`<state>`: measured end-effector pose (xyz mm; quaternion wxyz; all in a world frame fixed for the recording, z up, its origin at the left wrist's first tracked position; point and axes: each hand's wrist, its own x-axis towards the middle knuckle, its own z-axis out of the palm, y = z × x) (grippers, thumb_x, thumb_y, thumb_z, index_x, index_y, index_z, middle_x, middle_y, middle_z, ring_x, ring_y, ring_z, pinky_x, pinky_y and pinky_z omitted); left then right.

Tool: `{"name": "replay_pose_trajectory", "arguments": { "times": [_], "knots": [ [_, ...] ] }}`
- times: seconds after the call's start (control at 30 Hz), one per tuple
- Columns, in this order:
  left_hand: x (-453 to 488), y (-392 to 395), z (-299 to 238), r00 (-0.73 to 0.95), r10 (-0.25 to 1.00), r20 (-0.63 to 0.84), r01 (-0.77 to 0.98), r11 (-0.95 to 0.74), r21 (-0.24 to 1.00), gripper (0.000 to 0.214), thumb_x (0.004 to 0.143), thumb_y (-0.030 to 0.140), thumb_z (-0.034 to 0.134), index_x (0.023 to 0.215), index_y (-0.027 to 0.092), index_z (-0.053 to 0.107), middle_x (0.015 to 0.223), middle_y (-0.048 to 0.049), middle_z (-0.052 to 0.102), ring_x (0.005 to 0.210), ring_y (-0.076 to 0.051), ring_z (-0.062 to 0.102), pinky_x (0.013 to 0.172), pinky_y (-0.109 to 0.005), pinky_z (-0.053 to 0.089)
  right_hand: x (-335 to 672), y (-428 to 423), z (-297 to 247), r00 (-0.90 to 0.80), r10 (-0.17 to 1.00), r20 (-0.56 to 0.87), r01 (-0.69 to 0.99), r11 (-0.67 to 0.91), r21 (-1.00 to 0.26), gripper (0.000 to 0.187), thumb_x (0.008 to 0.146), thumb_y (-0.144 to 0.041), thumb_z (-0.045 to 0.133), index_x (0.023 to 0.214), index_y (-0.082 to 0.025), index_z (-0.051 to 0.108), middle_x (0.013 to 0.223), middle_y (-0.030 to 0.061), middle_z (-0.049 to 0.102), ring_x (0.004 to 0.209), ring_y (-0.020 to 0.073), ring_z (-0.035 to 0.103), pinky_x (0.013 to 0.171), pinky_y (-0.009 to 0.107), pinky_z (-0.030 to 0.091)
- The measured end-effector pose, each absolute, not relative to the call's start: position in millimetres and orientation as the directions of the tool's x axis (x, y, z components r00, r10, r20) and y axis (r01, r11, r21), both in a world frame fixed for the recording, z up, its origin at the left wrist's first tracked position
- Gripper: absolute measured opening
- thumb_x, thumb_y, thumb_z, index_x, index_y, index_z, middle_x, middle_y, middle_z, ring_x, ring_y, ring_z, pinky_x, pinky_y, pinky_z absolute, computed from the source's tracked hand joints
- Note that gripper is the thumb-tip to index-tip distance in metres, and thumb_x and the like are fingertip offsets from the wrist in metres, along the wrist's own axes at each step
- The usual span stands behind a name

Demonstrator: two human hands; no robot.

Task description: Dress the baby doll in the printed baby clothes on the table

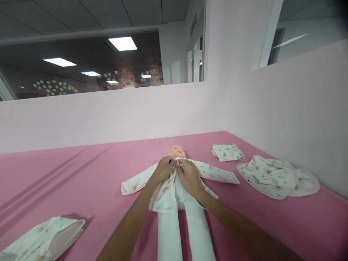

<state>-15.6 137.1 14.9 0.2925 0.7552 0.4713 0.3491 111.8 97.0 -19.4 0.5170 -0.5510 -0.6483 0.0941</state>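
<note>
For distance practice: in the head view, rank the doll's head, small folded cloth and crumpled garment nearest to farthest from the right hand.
1. Peach plastic doll's head, just beyond the right hand.
2. Small folded white printed cloth, back right.
3. Crumpled white printed garment, far right.

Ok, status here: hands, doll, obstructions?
Left hand and right hand pinch printed top at collar. Doll flat on back. Spare clothes lie apart, to the sides.

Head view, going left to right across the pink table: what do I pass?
folded garment → doll, with the left hand and right hand at its collar → small folded cloth → crumpled garment
</note>
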Motion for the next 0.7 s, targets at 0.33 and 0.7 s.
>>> {"name": "replay_pose_trajectory", "arguments": {
  "times": [0.33, 0.7],
  "knots": [
    [-13, 134, 15, 0.290, 0.922, 0.258, 0.516, -0.377, 0.769, 0.022, 0.081, 0.032, 0.046, 0.086, 0.018, 0.062, 0.067, 0.0025, 0.057, 0.057, -0.011, 0.046, 0.052, -0.023, 0.034, 114, 105, -16, 0.221, 0.869, 0.442, 0.475, 0.300, -0.827, 0.026, 0.080, -0.026, 0.050, 0.100, -0.021, 0.066, 0.101, 0.0053, 0.069, 0.097, 0.0217, 0.061, 0.087, 0.034, 0.043],
    [-24, 122, 31, 0.462, 0.860, 0.216, 0.462, -0.441, 0.770, 0.027, 0.082, 0.034, 0.046, 0.088, 0.018, 0.067, 0.075, 0.0013, 0.061, 0.063, -0.012, 0.049, 0.058, -0.023, 0.036, 121, 115, -6, 0.164, 0.857, 0.489, 0.687, 0.256, -0.680, 0.016, 0.076, -0.020, 0.049, 0.081, -0.020, 0.064, 0.085, 0.0057, 0.066, 0.084, 0.0210, 0.055, 0.074, 0.030, 0.036]
  ]
}}
